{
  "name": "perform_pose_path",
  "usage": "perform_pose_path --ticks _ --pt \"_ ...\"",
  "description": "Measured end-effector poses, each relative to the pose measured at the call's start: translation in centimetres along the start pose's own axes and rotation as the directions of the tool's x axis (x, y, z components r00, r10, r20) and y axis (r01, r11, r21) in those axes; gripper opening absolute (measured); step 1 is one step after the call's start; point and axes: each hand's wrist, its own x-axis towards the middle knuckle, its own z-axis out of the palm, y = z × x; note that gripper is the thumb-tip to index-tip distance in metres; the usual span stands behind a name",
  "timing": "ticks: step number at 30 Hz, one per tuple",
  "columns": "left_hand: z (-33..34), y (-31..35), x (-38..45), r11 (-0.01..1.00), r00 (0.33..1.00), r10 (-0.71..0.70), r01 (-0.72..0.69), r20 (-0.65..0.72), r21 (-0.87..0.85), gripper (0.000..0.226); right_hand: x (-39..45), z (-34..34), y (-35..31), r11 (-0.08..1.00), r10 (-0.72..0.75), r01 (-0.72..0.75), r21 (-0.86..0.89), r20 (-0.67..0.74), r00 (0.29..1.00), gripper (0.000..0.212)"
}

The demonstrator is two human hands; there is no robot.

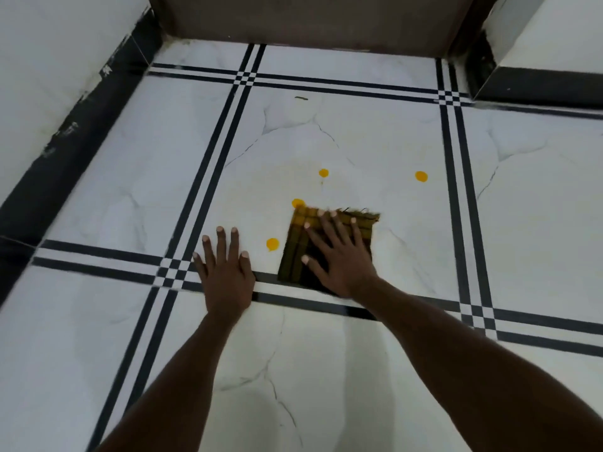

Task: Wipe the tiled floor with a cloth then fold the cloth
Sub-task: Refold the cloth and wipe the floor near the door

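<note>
Head view, looking down: white marble-patterned tiled floor (pixel 375 141) crossed by paired black stripes. Right hand (pixel 339 256) spread flat on a folded cloth (pixel 295 256), dark with yellow checks, fingers straight and pressing, nothing clenched. Cloth lying square on the central tile, near edge over the black stripe, far edge frayed and slightly blurred. Left hand (pixel 225 272) flat on the bare floor just beside the cloth, fingers extended, holding nothing, palm across the same stripe. Four yellow spots on the central tile: one (pixel 272 244) between the two hands, one (pixel 297 202) touching the cloth's far left corner, one (pixel 323 173) farther ahead, one (pixel 421 176) well apart to the right. Faint yellowish smear around the middle spots. Small dark fleck (pixel 301 98) near the far stripes. Brown panel (pixel 326 21) at the far wall, black skirting (pixel 75 125) along the left. No readable writing, labels or brands anywhere.
</note>
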Motion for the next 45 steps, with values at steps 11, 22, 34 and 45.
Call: perform_pose_path --ticks 11,22,34,45 --pt "-1.3 -1.3 4.9 0.992 0.974 0.121 -0.126 -0.192 -0.012 0.045 11.7 0.6 -2.0 0.959 -0.279 0.28 0.04 -0.022 0.96 0.058" --pt "0.1 -1.7 5.8 0.994 0.986 0.1 -0.103 -0.133 -0.02 0.053 17.7 -2.7 5.1 0.932 0.351 -0.355 0.071 0.062 0.934 0.068" --pt "-0.3 -1.7 6.2 0.996 0.992 0.078 -0.082 -0.095 -0.036 0.057 8.5 -2.6 7.1 0.954 -0.292 0.294 -0.054 0.046 0.955 0.063" --pt "-0.2 -2.5 6.2 0.991 0.988 0.131 -0.129 -0.078 0.019 0.059 8.8 -1.2 -3.0 0.91 -0.412 0.414 -0.013 0.069 0.908 0.062"
